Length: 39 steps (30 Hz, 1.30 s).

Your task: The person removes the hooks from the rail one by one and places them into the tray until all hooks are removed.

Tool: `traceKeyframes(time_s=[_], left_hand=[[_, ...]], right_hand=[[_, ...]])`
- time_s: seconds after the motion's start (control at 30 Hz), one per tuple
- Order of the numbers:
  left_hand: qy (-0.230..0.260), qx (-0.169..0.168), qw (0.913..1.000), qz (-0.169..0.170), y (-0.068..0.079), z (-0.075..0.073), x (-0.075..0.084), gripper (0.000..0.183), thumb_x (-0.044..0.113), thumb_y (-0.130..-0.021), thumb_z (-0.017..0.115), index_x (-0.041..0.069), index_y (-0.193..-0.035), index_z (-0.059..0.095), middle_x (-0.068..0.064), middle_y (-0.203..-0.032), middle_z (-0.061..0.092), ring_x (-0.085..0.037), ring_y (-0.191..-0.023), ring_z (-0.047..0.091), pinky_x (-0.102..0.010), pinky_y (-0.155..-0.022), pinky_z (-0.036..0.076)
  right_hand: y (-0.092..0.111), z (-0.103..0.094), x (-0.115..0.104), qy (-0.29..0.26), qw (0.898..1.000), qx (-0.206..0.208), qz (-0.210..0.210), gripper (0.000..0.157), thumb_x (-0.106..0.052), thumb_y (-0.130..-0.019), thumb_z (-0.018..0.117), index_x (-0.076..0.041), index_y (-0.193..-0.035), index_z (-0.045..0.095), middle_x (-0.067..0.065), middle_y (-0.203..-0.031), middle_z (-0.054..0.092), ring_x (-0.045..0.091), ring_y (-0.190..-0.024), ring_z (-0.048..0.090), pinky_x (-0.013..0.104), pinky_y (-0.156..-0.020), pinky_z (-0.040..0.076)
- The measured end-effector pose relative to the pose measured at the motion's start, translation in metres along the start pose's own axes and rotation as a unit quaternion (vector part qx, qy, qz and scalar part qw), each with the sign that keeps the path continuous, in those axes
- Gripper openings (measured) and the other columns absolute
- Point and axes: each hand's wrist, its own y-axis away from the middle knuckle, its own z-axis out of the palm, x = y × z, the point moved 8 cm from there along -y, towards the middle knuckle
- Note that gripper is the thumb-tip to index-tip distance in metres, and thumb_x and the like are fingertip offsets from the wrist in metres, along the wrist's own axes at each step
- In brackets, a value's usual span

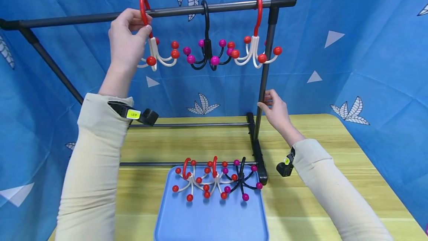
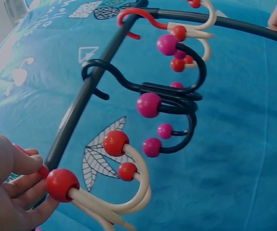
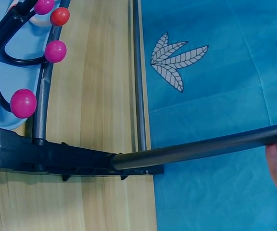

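Observation:
My left hand pinches the red hook of a white multi-arm hook hanger with red ball tips. That hook loops over the dark top rail of a garment rack. To its right along the rail hang a black hook hanger with magenta balls and another white hook hanger with a red hook. In the left wrist view, thumb and fingers close on the red hook, next to a red ball. Lower down, my right hand grips the rack's right post between thumb and fingers.
A blue tray on the wooden table carries two white hangers and a black hanger at its far end. The rack's lower bar and black foot stand beside it. Blue cloth hangs behind.

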Motion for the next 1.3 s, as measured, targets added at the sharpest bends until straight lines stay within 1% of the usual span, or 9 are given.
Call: traceKeyframes(time_s=[0.13, 0.33, 0.43, 0.6, 0.83, 1.07, 1.17, 1.3], left_hand=[[0.010, 0.010, 0.9998, 0.011, 0.002, -0.008, 0.004, 0.025, 0.020, -0.087, 0.059, 0.018, -0.112, 0.062, 0.002, -0.111, 0.057, -0.005, -0.097, 0.049, -0.023, -0.088, 0.043], [0.007, 0.012, 0.9996, 0.024, 0.014, -0.017, 0.006, 0.027, 0.022, -0.086, 0.061, 0.016, -0.113, 0.062, 0.002, -0.110, 0.058, -0.004, -0.096, 0.049, -0.025, -0.086, 0.042], [0.002, 0.007, 0.9997, 0.025, 0.022, -0.019, 0.003, 0.028, 0.022, -0.086, 0.062, 0.015, -0.113, 0.061, 0.000, -0.111, 0.058, -0.005, -0.096, 0.049, -0.025, -0.084, 0.043], [-0.007, -0.005, 0.9997, 0.024, 0.040, -0.019, -0.009, 0.028, 0.022, -0.086, 0.061, 0.014, -0.113, 0.061, -0.003, -0.112, 0.059, -0.007, -0.098, 0.051, -0.026, -0.082, 0.043], [-0.006, -0.030, 0.9992, 0.024, 0.068, -0.015, -0.026, 0.027, 0.022, -0.086, 0.062, 0.011, -0.111, 0.061, -0.003, -0.112, 0.060, -0.011, -0.100, 0.053, -0.028, -0.084, 0.045], [0.030, -0.080, 0.9963, -0.005, 0.098, -0.004, -0.041, 0.028, 0.024, -0.086, 0.062, 0.012, -0.112, 0.061, -0.003, -0.109, 0.060, -0.011, -0.103, 0.052, -0.033, -0.085, 0.043], [0.042, -0.097, 0.9944, 0.000, 0.108, 0.001, -0.042, 0.028, 0.023, -0.087, 0.062, 0.010, -0.111, 0.061, -0.003, -0.107, 0.060, -0.011, -0.103, 0.051, -0.034, -0.085, 0.044], [0.057, -0.114, 0.9917, 0.015, 0.119, 0.008, -0.043, 0.026, 0.019, -0.087, 0.061, 0.006, -0.109, 0.061, -0.005, -0.104, 0.060, -0.012, -0.100, 0.053, -0.029, -0.083, 0.046]], right_hand=[[0.001, -0.001, 0.000, 0.002, 1.000, -0.002, 0.002, 0.032, -0.019, -0.091, 0.056, -0.009, -0.118, 0.043, 0.013, -0.112, 0.053, 0.031, -0.105, 0.055, 0.048, -0.083, 0.046], [0.001, 0.000, 0.000, 0.002, 1.000, -0.004, 0.002, 0.032, -0.020, -0.091, 0.056, -0.010, -0.118, 0.043, 0.013, -0.112, 0.053, 0.031, -0.105, 0.054, 0.047, -0.083, 0.046], [0.001, -0.001, 0.000, 0.001, 1.000, -0.003, 0.001, 0.032, -0.020, -0.091, 0.055, -0.009, -0.118, 0.042, 0.014, -0.112, 0.053, 0.032, -0.105, 0.054, 0.048, -0.083, 0.046], [0.001, 0.000, -0.001, 0.002, 1.000, -0.005, 0.001, 0.032, -0.019, -0.091, 0.055, -0.009, -0.118, 0.042, 0.013, -0.113, 0.053, 0.031, -0.106, 0.054, 0.048, -0.083, 0.046], [0.001, 0.001, 0.000, 0.003, 1.000, -0.013, 0.006, 0.033, -0.021, -0.091, 0.055, -0.009, -0.119, 0.042, 0.013, -0.113, 0.052, 0.031, -0.107, 0.054, 0.048, -0.083, 0.046], [0.002, 0.001, 0.000, 0.004, 1.000, -0.012, 0.009, 0.032, -0.019, -0.091, 0.055, -0.010, -0.118, 0.042, 0.013, -0.113, 0.052, 0.031, -0.107, 0.054, 0.048, -0.083, 0.046], [0.002, 0.001, 0.000, 0.008, 1.000, -0.012, 0.009, 0.033, -0.020, -0.091, 0.056, -0.010, -0.119, 0.042, 0.013, -0.114, 0.052, 0.031, -0.107, 0.054, 0.048, -0.083, 0.046], [0.002, 0.001, -0.001, 0.010, 1.000, -0.007, 0.005, 0.033, -0.020, -0.091, 0.055, -0.010, -0.119, 0.042, 0.013, -0.115, 0.052, 0.032, -0.108, 0.054, 0.049, -0.084, 0.045]])
